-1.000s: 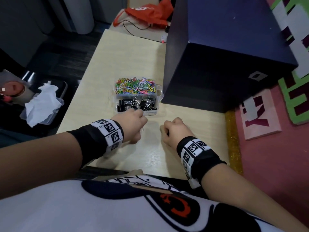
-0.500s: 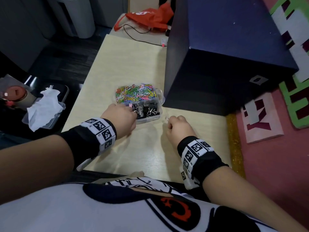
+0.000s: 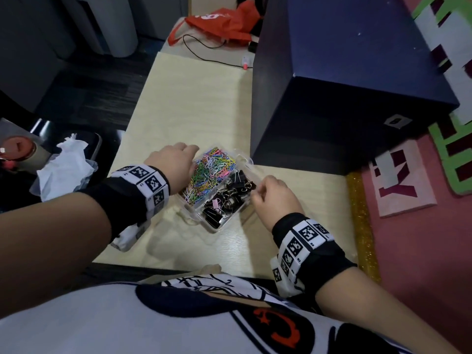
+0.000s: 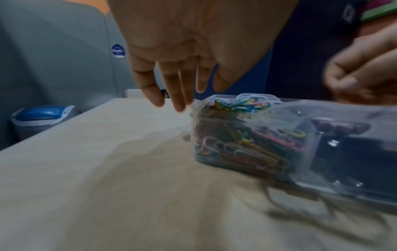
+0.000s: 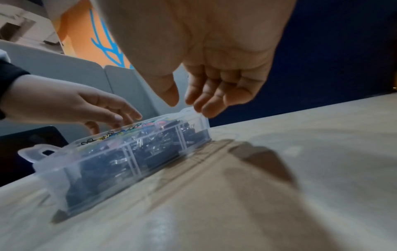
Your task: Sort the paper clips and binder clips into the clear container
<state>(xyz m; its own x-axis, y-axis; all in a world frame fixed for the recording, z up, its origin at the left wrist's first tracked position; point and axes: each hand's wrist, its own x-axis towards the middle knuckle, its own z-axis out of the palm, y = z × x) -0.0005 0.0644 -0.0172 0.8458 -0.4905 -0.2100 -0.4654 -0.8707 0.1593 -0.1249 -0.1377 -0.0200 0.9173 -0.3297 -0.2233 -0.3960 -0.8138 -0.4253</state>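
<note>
The clear container (image 3: 217, 227) lies diagonally on the pale table, lid off. Coloured paper clips (image 3: 212, 169) fill its left side and black binder clips (image 3: 229, 198) its right side. My left hand (image 3: 191, 149) reaches along the container's far left edge with fingers (image 4: 171, 91) straight, just off the corner of the container (image 4: 309, 135), holding nothing. My right hand (image 3: 258, 185) hovers at the container's right edge. Its fingers (image 5: 199, 105) are loosely bent beside the end tab of the container (image 5: 53, 163), and nothing sits between them and the thumb.
A large dark blue box (image 3: 344, 85) stands right behind the container. A red bag (image 3: 219, 21) and a black cable lie at the table's far end. White tissue (image 3: 63, 169) rests off the table's left edge. A pink mat (image 3: 421, 226) borders the right.
The container has turned from square-on to diagonal. My left hand went from its near side to its far left edge and opened out. My right hand came forward to its right edge.
</note>
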